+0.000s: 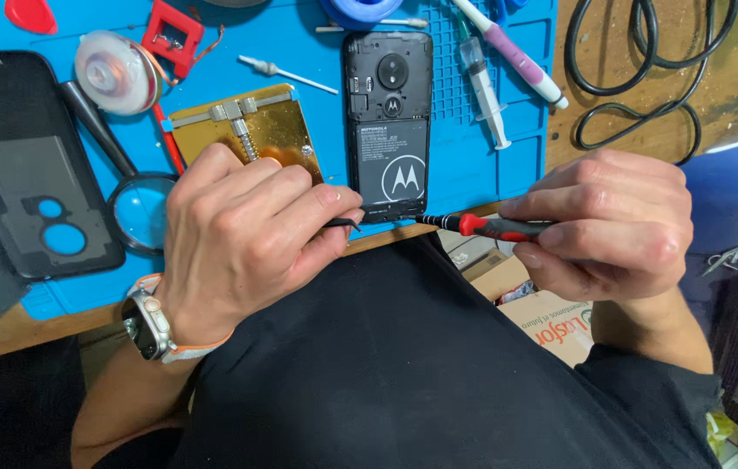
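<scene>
Two hands: both are seen at the near edge of a blue mat (473, 174), closed on small tools that are pointed at an opened phone (389, 122).
Right hand (608, 221): it is curled tightly round a screwdriver (482, 227), with the red and black handle pinched between thumb and fingers.
Screwdriver: it is held nearly level, and its dark tip is brought to the phone's bottom right corner, just left of the grip.
Left hand (247, 230): it is closed, thumb against forefinger, on a thin dark tool (343, 223); what kind of tool it is cannot be told.
Thin tool: only its short end is shown past the fingertips, beside the phone's bottom left corner.
Phone: it is laid face down with the back cover off, battery and camera exposed; it is set just beyond both grips and between them.
Watch (154, 326): it is worn on the left wrist, on a pale strap.
Gold plate (247, 130): a brass-coloured holder is partly hidden under the left knuckles, directly beyond that grip.
Magnifier (139, 208): it is laid just left of the left hand.
Back cover (26, 165): a dark cover is laid further left, well apart from the grip.
Tape roll (115, 72): it is set beyond the left hand, near the magnifier's handle.
Syringe (484, 82): it is laid beyond the right grip, just right of the phone.
Cable (638, 78): a black coil is laid on the wooden bench, beyond the right hand.
</scene>
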